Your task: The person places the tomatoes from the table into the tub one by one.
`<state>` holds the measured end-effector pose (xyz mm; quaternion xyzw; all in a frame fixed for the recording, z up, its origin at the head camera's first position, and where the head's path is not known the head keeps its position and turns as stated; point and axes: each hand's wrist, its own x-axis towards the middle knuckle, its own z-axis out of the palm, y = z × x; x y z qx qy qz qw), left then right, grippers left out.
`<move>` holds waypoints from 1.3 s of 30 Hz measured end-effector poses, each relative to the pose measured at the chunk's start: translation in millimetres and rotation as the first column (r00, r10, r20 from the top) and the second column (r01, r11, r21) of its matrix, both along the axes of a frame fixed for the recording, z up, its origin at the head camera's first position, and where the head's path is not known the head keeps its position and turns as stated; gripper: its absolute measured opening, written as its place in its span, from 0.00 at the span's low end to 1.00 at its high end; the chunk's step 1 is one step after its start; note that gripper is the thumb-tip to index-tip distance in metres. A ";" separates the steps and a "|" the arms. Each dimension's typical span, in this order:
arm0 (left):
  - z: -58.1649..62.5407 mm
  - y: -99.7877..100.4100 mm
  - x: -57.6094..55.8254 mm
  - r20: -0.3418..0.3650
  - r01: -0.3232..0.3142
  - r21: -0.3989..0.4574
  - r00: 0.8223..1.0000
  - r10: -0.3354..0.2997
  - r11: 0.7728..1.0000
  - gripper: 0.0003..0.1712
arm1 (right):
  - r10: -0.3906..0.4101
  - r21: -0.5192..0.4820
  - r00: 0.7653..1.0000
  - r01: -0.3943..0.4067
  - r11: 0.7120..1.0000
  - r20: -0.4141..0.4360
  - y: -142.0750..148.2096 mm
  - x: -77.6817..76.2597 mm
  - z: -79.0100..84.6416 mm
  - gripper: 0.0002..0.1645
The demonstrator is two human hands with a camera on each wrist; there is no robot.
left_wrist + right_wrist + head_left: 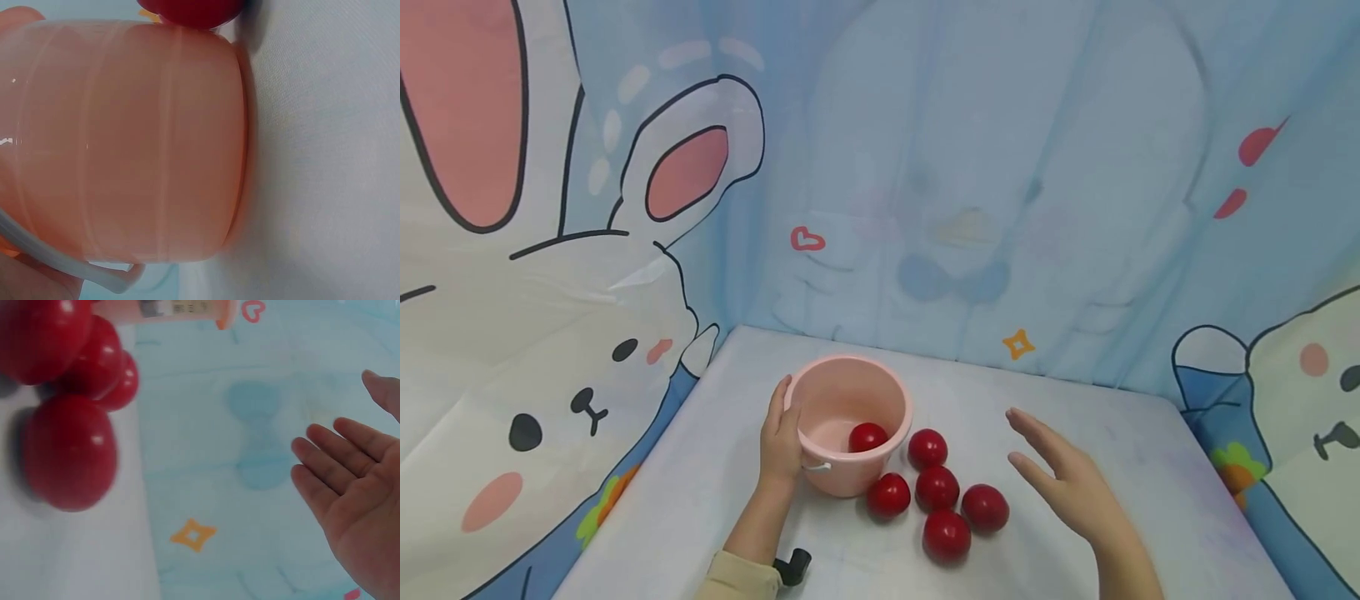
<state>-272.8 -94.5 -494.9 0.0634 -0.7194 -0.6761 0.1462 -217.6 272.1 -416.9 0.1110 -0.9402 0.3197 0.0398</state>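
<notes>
head view: left hand (780, 440) gripping pink bucket (827, 398), one red ball (868, 437) inside; right hand (1062, 475) flat, empty. judged mid-loading; next, reaching for loose balls (937, 487).

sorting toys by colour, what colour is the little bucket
Pale pink bucket with a white handle; the head view shows it best.

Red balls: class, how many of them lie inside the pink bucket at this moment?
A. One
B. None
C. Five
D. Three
A: the head view shows a single red ball inside the pink bucket, which the left hand holds at its side, while five other red balls lie on the table beside it.
</notes>
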 end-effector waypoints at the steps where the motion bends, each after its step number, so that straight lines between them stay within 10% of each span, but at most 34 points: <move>1: 0.2 -0.1 0.2 0.000 0.001 -0.001 1.000 -0.001 1.000 0.22 | -0.014 -0.025 1.000 0.014 1.000 0.007 0.0 0.9 -5.3 0.36; 22: 1.1 0.0 -0.7 0.000 -0.009 -0.009 1.000 0.009 1.000 0.22 | -0.254 -0.209 0.959 0.275 0.938 0.124 20.5 -4.7 -109.0 0.38; 39: 2.1 -1.4 1.2 -0.003 -0.013 -0.047 1.000 0.013 0.999 0.22 | -0.264 -0.240 0.899 0.359 0.902 0.350 29.3 -11.6 -146.0 0.46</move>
